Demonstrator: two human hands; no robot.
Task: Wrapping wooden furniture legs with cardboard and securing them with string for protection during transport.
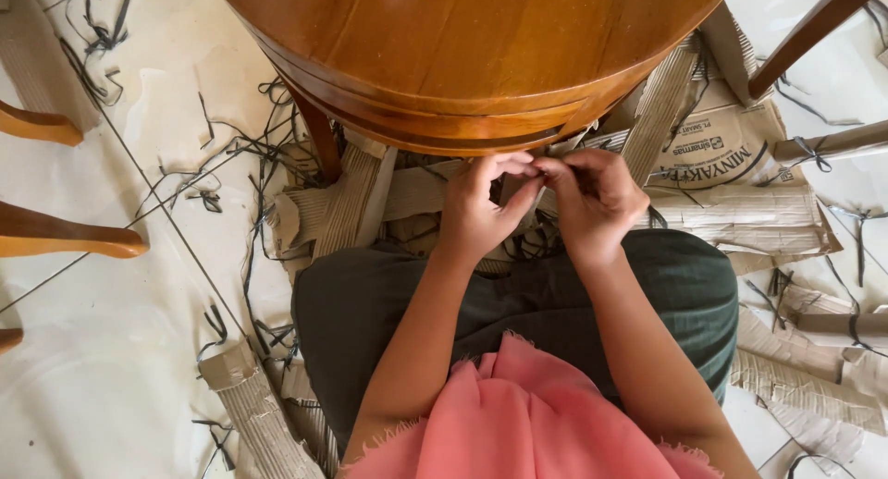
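Head view, only one cam. Person sits on the tiled floor [83, 386], knees under the edge of a round wooden bench [481, 54], prob. so the work stays close to the lap and in good sight.

Left hand [481, 211] and right hand [592, 197] meet just below the bench rim, fingertips touching. Both grips pinched tight on smth small & thin betw. thumb and forefinger; looks like a dark strap [532, 169] end or a bit of cardboard, too small and too covered by fingers to tell which. Hands are held up off the lap, wrists bent in, which suits picking or pulling apart a fine piece rather than lifting anything heavy.

Below the hands, betw. the knees, a tangle of dark straps [532, 243] lies on folded cardboard strips [351, 202], near enough to grab w/o reaching. Green skirt [388, 303] covers the legs; pink cloth [518, 414] hangs at the chest.

Right side: a flattened printed carton [721, 146] and more torn corrugated pieces [805, 386], some tied w/ straps, spread over the floor, well apart from the hands. Left side: loose strap offcuts [213, 155] scattered on tiles, curved chair legs [65, 239] beside them. One cardboard roll [254, 410] lies just beside the left knee.
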